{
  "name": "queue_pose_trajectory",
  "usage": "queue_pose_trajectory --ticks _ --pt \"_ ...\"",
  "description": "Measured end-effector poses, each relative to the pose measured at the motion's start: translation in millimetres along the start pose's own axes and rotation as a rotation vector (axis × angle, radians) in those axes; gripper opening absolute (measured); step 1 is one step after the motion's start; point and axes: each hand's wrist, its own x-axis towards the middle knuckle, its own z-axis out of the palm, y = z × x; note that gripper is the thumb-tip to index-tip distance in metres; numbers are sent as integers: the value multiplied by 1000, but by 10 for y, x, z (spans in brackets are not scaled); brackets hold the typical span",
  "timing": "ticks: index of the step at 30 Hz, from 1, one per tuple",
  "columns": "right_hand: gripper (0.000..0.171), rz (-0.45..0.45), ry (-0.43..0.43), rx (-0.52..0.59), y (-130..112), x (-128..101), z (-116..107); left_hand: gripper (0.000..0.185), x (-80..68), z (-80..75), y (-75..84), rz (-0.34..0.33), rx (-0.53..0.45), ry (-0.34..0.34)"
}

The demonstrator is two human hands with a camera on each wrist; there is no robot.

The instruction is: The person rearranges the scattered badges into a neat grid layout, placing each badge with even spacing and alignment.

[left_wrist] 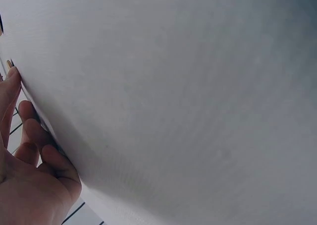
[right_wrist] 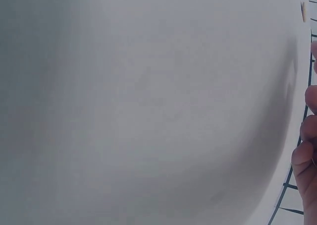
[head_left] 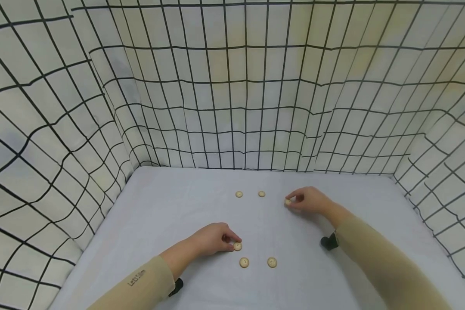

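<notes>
In the head view, my left hand [head_left: 213,239] pinches a pale wooden button [head_left: 237,246] by its edge, at the tabletop. My right hand [head_left: 308,200], farther back and to the right, pinches another button [head_left: 288,201] between thumb and fingers. Just in front of the left hand's button lies a loose button [head_left: 244,262], with one more button [head_left: 272,262] to its right. The left wrist view has the left hand [left_wrist: 34,155] at its left edge, its fingertips low against the cloth. Only parts of the right hand's fingers [right_wrist: 309,128] show in the right wrist view.
Two loose buttons lie toward the back of the white-covered table [head_left: 170,198]: a left button [head_left: 239,194] and a right button [head_left: 261,194]. White walls with a black grid [head_left: 217,86] enclose the table at the back and both sides.
</notes>
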Motion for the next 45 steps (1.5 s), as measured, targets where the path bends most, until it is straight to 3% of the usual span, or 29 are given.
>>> queue_pose_trajectory --ticks 17,45 --pt "35 37 29 -13 27 280 -59 22 -10 -24 40 -2 0 -6" --pt "36 66 9 7 42 336 16 22 -4 5 -8 -7 -5 8"
